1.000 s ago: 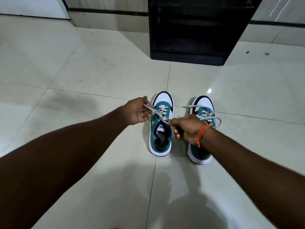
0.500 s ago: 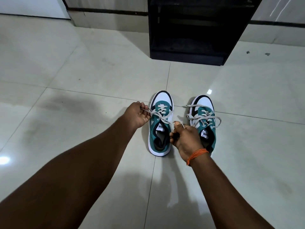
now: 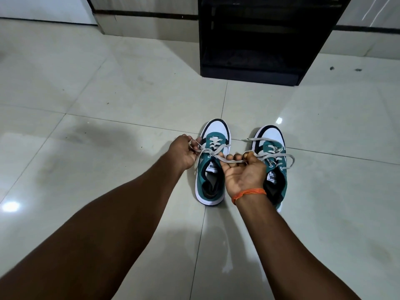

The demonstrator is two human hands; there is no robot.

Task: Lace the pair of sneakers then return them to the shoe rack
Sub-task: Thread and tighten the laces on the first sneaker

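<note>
Both hands on the same grey lace (image 3: pixel 207 150): left hand (image 3: pixel 184 153) fisted round one end just left of the left sneaker (image 3: pixel 213 169), right hand (image 3: pixel 244 172) palm-up, fingers curled with the other end pulled across them and the thumb over it. Lace runs taut between the two hands, crossing above the tongue of that shoe; lower eyelets already threaded. Left sneaker flat on the tiled floor (image 3: pixel 108 94), toe pointing away towards the shoe rack (image 3: pixel 259 35). Right sneaker (image 3: pixel 275 165) parallel just beside it, own laces (image 3: pixel 281 156) loose and flopped over both sides, one end trailing on the tile towards the gap between the shoes. Obstructions: right hand sits over the gap and covers the inner edge of the right sneaker; right wrist with its orange thread band (image 3: pixel 249 192) and forearm hide part of that shoe's heel. Rack is black, open-fronted, against the far wall, well apart from the pair, with bare tile between. Inside of the rack too dark to read. Two small dark specks (image 3: pixel 331 68) on the floor right of the rack, light glare patches on the tile.
</note>
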